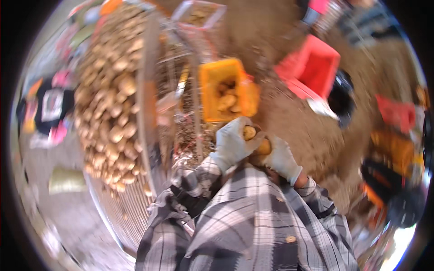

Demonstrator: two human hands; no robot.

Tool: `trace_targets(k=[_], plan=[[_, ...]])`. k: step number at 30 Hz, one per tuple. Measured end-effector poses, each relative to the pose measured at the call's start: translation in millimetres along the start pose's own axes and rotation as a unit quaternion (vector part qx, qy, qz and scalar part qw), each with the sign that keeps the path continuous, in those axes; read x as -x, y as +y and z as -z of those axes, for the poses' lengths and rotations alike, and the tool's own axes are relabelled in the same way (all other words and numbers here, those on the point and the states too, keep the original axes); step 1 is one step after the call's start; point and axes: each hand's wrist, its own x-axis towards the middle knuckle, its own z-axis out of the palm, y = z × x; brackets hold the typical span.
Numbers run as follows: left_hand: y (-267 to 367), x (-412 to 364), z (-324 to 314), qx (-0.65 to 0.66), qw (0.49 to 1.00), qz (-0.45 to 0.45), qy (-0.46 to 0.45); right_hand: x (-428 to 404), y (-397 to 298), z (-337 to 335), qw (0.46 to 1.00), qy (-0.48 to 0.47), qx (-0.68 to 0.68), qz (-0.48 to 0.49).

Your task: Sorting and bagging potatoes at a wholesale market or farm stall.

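My left hand point(235, 142), in a pale work glove, is closed around a potato point(249, 132). Close beside it my right hand point(280, 157), gloved alike, holds a second potato point(263, 147) in front of my plaid shirt. The fingers of the two hands nearly meet. Just beyond them stands an orange plastic crate point(210, 101) with several potatoes point(228, 101) at its bottom. To the left, a long heap of potatoes point(115, 132) lies on a ribbed surface point(127, 210) behind a raised edge.
A metal frame point(196, 111) runs between the heap and the crate. A red crate point(315, 67) lies tilted on the dirt floor, beside a black round container point(341, 98). A white crate point(200, 17) stands farther off. People are at the far left, upper right and lower right.
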Motion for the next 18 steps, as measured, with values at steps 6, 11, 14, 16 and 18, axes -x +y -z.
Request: trace_targets(k=[6, 11, 14, 16, 18], plan=[[-74, 13, 105, -0.119, 0.953, 0.196, 0.196, -101, -58, -100, 0.968, -0.138, 0.166, 0.128], [-139, 53, 185, -0.226, 0.902, 0.265, 0.256, -141, -91, -218, 0.951, -0.206, 0.189, 0.129], [-172, 71, 212, -0.276, 0.902, 0.208, 0.26, -151, -88, -265, 0.945, -0.217, 0.221, 0.111], [-188, 78, 218, -0.229, 0.917, 0.24, 0.223, -152, -80, -280, 0.939, -0.214, 0.258, 0.083], [-197, 81, 224, -0.194, 0.937, 0.199, 0.21, -150, -73, -286, 0.942, -0.198, 0.255, 0.089]])
